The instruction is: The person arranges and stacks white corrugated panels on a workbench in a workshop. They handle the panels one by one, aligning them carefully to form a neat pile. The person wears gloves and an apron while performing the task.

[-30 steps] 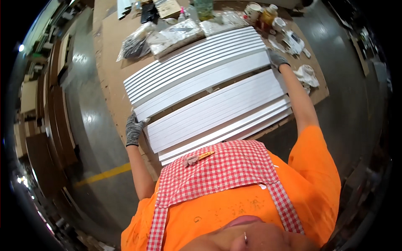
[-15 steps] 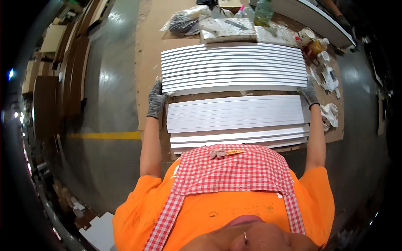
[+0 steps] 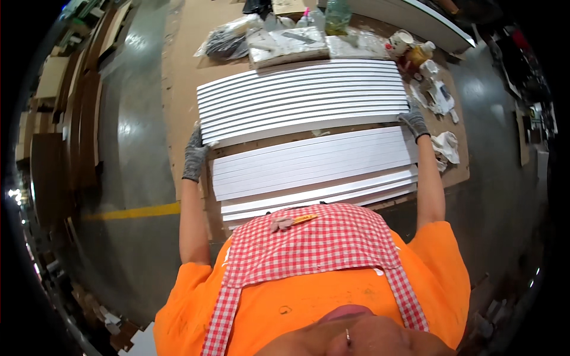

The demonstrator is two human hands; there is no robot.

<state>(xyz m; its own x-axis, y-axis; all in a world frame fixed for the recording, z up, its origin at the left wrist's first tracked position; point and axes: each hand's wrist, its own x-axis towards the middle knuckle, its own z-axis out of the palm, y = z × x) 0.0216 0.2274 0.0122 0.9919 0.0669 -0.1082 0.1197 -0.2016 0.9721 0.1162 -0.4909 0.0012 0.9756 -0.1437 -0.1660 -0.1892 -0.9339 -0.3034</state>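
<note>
Our gloved left hand [image 3: 194, 155] and right hand [image 3: 414, 123] clamp opposite ends of the white slat stack [image 3: 304, 101], just beyond the nearer white panels [image 3: 314, 163].

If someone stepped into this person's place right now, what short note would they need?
Left hand, gloved: grips the left end of the far stack of white slats.
Right hand, gloved: grips that stack's right end.
A second stack of white slats lies nearer the body, on the cardboard-covered table.
Done: slats sorted into two stacks.
Left: I can't tell where the held stack goes; probably square it up.
</note>
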